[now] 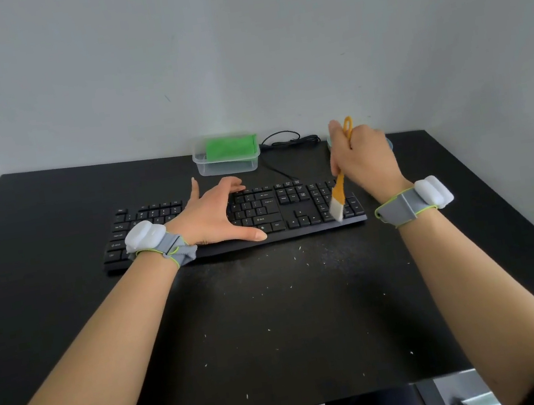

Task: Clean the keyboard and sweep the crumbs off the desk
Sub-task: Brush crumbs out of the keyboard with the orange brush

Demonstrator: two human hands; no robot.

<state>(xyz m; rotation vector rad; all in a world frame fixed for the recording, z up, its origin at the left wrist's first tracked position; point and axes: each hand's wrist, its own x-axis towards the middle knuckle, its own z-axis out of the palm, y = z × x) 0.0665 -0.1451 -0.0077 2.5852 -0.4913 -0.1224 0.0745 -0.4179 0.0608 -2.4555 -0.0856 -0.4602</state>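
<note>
Crumbs are scattered over the near desk, while beyond them the keyboard is steadied by the spread, empty left hand so its right keys can be swept with the brush gripped in the right hand.

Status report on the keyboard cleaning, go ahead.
Right hand grips brush, bristles on keyboard. Left hand spans keyboard. Crumbs on desk.

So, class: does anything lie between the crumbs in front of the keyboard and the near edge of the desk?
Nothing visible does. The crumbs lie on bare black desk in front of the keyboard; both forearms flank that stretch, and the brush in the right hand is over the keys.
</note>
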